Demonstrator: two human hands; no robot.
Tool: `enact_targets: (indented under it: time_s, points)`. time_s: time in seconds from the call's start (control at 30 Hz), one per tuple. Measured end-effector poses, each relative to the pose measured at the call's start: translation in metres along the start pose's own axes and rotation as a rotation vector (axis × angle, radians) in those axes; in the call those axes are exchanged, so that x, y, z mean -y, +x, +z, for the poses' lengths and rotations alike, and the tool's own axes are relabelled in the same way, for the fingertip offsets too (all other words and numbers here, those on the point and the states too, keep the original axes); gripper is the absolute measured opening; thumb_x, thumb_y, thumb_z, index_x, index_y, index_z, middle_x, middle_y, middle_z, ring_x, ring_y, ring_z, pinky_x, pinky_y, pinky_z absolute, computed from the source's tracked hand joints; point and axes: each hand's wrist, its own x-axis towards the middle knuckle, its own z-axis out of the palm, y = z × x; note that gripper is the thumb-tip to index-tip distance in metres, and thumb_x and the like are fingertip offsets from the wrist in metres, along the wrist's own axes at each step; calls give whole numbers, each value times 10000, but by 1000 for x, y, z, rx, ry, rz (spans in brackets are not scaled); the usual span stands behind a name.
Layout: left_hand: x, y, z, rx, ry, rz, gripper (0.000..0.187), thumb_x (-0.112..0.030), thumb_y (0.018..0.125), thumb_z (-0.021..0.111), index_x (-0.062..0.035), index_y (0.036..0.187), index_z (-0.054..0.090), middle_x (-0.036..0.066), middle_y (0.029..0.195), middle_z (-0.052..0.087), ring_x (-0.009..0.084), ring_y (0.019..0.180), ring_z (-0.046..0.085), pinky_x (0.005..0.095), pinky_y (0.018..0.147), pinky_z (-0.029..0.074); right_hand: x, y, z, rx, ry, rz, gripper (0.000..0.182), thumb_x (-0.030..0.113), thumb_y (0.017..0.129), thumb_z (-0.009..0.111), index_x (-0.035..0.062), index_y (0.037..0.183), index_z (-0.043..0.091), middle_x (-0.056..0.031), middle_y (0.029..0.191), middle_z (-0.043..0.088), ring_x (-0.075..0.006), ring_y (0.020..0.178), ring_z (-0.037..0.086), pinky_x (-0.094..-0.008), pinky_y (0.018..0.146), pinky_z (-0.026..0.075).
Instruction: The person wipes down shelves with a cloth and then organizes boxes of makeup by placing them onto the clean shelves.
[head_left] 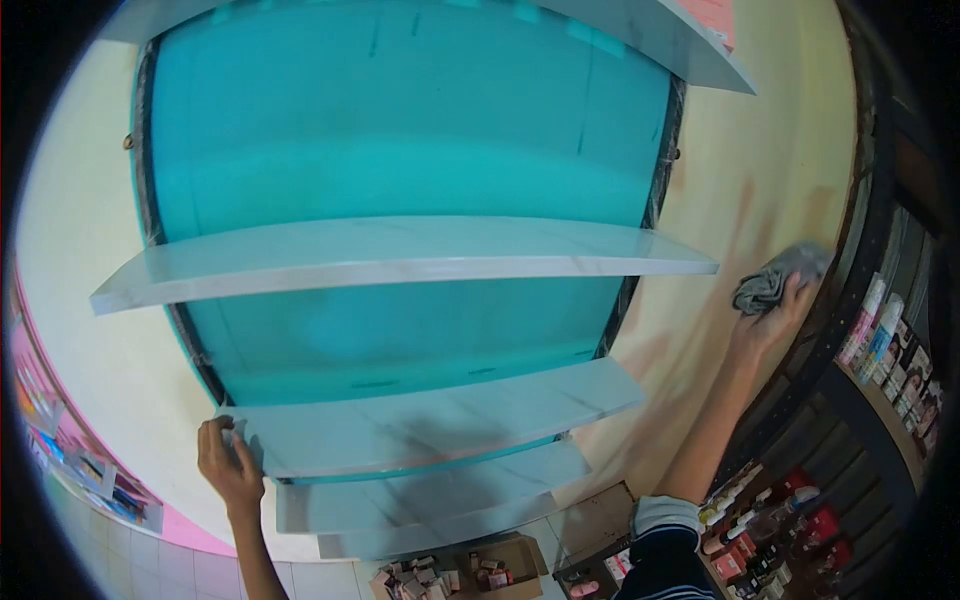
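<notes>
Grey cloth (775, 280), bunched up, is in the right hand (772, 325), fingers closed round it, against or just off the cream wall (750, 180), right of the teal panel (400, 120), level with the right end of the middle shelf (400, 262); contact with the wall unclear, far end of the cloth blurred. Left hand (230, 462) partly open, fingers bent, thumb apart, at the left end of the lower shelf (430, 420); cannot tell if it grips the edge. Marbled shelves jut out across the panel between the hands; upper shelf (650, 35) cut off by the view, pink item (710, 18) above its right end. Below the lower shelf, bottom shelves (440, 500), partly covered by it. Dark strips (148, 140) run down both side edges of the panel. Shadows on wall and lower shelves. Floor pale tile (335, 580). Open cardboard box (525, 562) on the floor beneath the shelves, small boxes (420, 580) in and beside it, labels unreadable. Right side: dark rack (880, 420) with bottles and tubes (872, 335) upright along it; more bottles and red packs (765, 545) lower down. Far left: pink-edged display unit (75, 455) holding mixed small goods, too small to tell.
</notes>
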Motion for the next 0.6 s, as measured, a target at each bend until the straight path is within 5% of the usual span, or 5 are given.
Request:
enact_targets:
  time_s: [0.1,0.2,0.4,0.53,0.6]
  points:
    - [2,-1,1,9,-17,-8,163,-81,754,430,54,829,486,182,768,487,343,709,489,386,620,376,32,-7,68,256,-280,79,370,210,861,528,30,1181,484,-48,871,555,-85,680,523,-237,515,425]
    - [2,-1,3,-1,-31,-25,172,-95,776,427,65,819,474,200,761,484,347,710,492,389,632,377,47,-41,137,1399,-838,568,339,282,859,514,48,1096,576,5,531,459,-77,442,432,-257,389,323]
    - [2,0,1,65,-7,-83,220,-141,818,409,68,822,479,186,737,471,336,679,475,390,608,368,12,1,119,1430,-1197,213,361,301,831,475,2,970,622,-191,618,546,-284,520,538,-373,545,412]
    - [4,0,2,82,-9,-94,221,-137,816,409,73,810,481,178,735,479,330,674,479,384,601,371,5,16,106,1247,-1405,479,346,278,824,453,10,958,624,-223,685,571,-347,629,570,-412,620,425]
    - [4,1,2,79,-5,-77,222,-137,816,407,72,803,482,178,735,486,330,673,483,387,599,373,2,10,114,1342,-1542,273,332,268,823,439,13,916,630,-240,693,570,-371,693,570,-435,651,426]
